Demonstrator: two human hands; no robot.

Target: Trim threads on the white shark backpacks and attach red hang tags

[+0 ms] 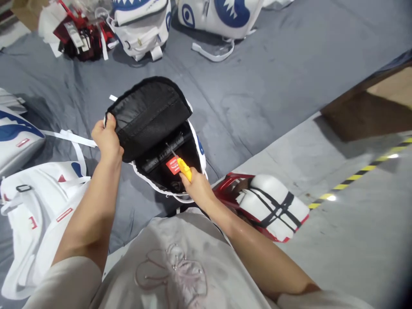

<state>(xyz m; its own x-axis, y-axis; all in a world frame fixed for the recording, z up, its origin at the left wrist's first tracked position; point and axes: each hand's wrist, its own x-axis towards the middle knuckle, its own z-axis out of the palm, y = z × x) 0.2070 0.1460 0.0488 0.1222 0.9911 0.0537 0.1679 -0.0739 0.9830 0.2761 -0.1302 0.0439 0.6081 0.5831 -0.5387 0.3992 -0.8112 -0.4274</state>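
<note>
Worker in pale grey top is holding open a white backpack w/ black lining (202,165), center of frame, on a table under grey cloth (244,98). L hand (107,136) is pinching the edge of the raised black flap (148,111); R hand (196,184) is closed round a yellow-handled tool w/ thin metal shaft (184,168), tip inside the bag near a red label (173,165). White-and-blue bags (141,30) are sitting along top of frame, beside red-and-black items w/ tags (84,36), upper L.
</note>
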